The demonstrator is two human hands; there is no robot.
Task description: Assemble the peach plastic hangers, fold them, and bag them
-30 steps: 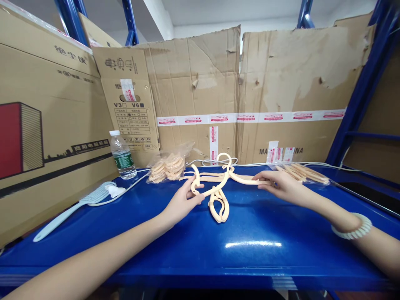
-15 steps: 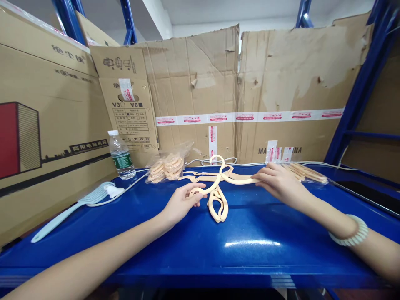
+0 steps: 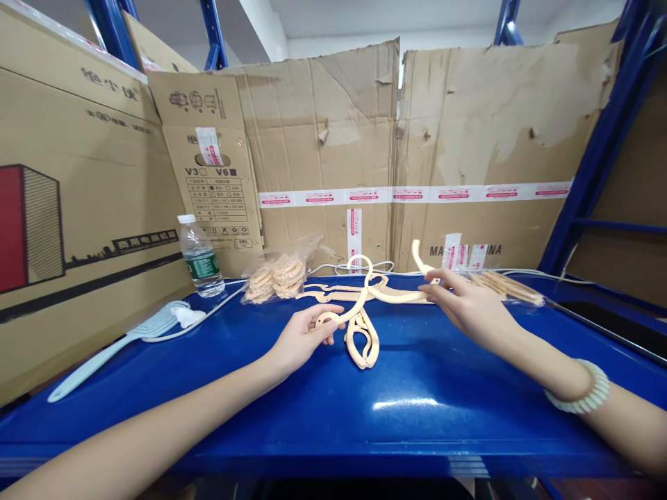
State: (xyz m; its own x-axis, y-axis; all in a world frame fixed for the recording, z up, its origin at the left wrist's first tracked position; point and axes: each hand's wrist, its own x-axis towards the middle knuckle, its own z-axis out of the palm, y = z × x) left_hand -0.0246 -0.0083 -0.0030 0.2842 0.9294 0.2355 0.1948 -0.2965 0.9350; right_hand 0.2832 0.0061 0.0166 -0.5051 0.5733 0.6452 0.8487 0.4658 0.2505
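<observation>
A cream plastic folding clothes hanger (image 3: 363, 292) is held just above the blue table, its round hook upward and a pointed loop hanging below. My left hand (image 3: 302, 338) is closed on the rounded end of its left arm. The right arm's outer end is gripped by my right hand (image 3: 466, 298), fingers partly hiding it. A curved cream piece (image 3: 418, 255) sticks up beside those fingers; its joint with the arm is partly covered. Flat cream hanger pieces (image 3: 333, 296) lie behind the hanger.
A plastic bag of cream hanger parts (image 3: 278, 276) lies at the back, near a water bottle (image 3: 202, 260). A light blue hairbrush (image 3: 119, 347) is at left, another bag of slim pieces (image 3: 503, 286) and a black device (image 3: 620, 330) at right. Cardboard (image 3: 323, 139) walls the back.
The curved cream piece now stands up by my right hand, where it was not visible before. My right fingers have shifted slightly to the right. My left hand has kept its hold.
</observation>
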